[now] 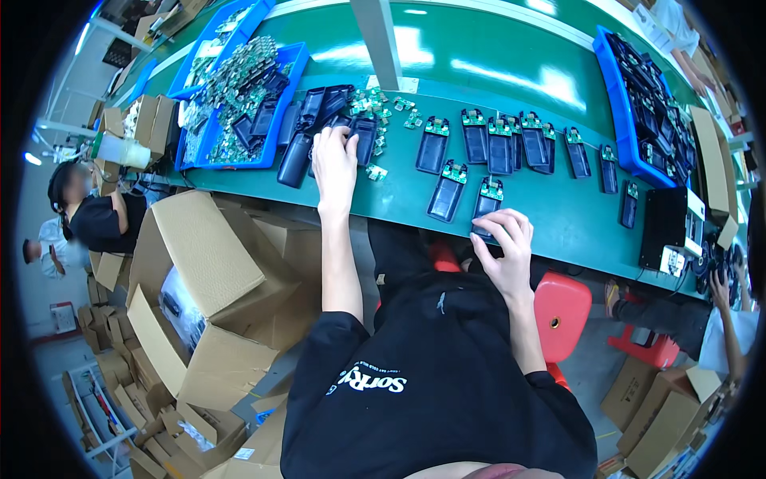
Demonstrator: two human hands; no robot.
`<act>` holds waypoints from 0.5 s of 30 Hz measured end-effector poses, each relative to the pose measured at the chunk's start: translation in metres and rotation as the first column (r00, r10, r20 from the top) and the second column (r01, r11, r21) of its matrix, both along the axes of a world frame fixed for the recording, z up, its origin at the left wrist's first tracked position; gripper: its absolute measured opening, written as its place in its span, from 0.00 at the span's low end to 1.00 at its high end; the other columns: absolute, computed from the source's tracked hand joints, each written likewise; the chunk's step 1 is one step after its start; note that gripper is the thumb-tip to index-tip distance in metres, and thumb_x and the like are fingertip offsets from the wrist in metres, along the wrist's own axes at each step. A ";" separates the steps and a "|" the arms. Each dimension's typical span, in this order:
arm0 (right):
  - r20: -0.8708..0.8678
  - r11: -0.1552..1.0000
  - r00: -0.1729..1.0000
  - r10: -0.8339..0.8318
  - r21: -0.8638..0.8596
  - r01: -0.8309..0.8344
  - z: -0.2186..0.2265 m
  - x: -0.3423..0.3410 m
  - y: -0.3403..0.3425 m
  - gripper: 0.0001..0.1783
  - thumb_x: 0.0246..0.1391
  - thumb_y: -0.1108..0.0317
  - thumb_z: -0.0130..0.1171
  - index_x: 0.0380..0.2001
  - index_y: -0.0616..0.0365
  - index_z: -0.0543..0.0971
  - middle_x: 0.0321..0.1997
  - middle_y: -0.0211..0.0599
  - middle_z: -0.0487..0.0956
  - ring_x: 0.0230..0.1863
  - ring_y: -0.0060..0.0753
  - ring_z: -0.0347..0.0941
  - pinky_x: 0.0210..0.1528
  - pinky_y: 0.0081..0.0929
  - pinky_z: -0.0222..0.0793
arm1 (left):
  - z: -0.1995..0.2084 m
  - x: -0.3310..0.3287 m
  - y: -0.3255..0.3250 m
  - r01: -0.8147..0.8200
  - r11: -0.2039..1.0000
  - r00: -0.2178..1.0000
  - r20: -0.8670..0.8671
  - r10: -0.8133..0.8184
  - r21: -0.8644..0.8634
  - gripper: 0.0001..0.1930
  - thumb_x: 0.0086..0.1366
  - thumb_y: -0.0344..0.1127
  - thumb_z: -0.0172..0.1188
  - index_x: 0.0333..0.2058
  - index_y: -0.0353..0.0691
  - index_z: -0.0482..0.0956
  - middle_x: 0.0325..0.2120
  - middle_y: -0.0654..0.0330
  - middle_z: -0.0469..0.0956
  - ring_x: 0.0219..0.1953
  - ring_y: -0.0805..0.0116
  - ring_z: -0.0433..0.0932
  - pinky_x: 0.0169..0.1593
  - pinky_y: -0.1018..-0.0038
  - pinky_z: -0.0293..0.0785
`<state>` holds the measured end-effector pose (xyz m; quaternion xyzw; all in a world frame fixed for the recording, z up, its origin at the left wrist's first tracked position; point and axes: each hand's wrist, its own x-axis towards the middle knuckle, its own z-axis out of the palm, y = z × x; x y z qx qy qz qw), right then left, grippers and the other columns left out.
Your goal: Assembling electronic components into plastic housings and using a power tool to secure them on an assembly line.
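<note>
My left hand (335, 164) reaches into a cluster of black plastic casings at the left of the table. Its fingers are bent and closed on one of them, next to an open casing half (365, 142). My right hand (506, 243) is at the table's front edge, with thumb and fingers curled round the near end of a black casing with a green circuit board (487, 198) at its far end. A similar casing (446, 194) lies just left of it. Several more casings with boards (500, 148) lie in a loose row beyond.
Loose small circuit boards (369, 102) are heaped behind my left hand. A blue bin (297, 70) at the left holds boards and casings; another blue bin (630, 156) at the right holds casings. A metal post (377, 40) rises from the table. An open carton (215, 263) stands left; a black box-shaped device (669, 227) sits right.
</note>
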<state>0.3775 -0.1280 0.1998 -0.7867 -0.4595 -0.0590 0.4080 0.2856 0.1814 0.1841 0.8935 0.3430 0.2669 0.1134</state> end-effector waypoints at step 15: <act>0.146 0.848 0.839 0.524 -0.184 -0.497 -0.015 0.005 0.174 0.12 0.51 0.76 0.60 0.40 0.54 0.82 0.47 0.35 0.79 0.50 0.40 0.75 0.51 0.31 0.72 | 0.004 -0.088 -0.071 0.452 0.520 0.672 0.660 0.336 -0.725 0.11 0.72 0.30 0.50 0.50 0.35 0.66 0.33 0.57 0.76 0.29 0.66 0.81 0.38 0.73 0.79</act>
